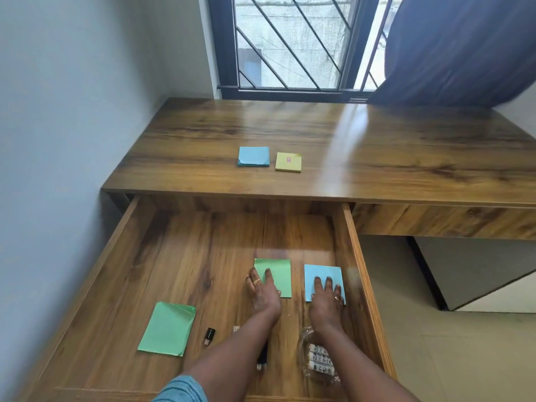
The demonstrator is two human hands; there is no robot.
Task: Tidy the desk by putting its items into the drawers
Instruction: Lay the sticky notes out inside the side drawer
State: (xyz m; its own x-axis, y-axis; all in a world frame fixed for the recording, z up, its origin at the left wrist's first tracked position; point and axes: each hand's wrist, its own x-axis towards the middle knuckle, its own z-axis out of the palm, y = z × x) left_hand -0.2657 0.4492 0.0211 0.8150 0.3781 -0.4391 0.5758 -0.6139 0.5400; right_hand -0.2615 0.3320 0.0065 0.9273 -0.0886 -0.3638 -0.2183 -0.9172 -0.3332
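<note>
Flat and uncurled, the left hand [262,291] lies on the left edge of a green sticky pad [278,274]. Its fingers are straight and grip nothing, and some of them reach past the pad onto the drawer floor. The right hand [326,300] is the same, with its fingers apart and straight, pressed on the near half of a light blue pad [323,277] just to the right of the green one. Both pads sit on the floor of the open drawer [362,285], in its right half and a little apart from each other.

At the near left of the drawer lies a larger green paper stack [168,329], turned at a slant. To its right is a small black USB stick [208,336], then a tiny pale item [236,329] too small to identify. A slim black object [262,358] shows from under the left forearm, mostly hidden. Under the right forearm stands a clear container [307,343] holding white batteries [320,362] with dark lettering.

On the desk top [377,158], beyond the drawer, two pads remain side by side: a blue pad [253,156] on the left and a yellow pad [288,161] on the right, close together but not touching. Far behind the desk is a barred window [290,44], with a dark blue curtain [464,47] at the far right.
</note>
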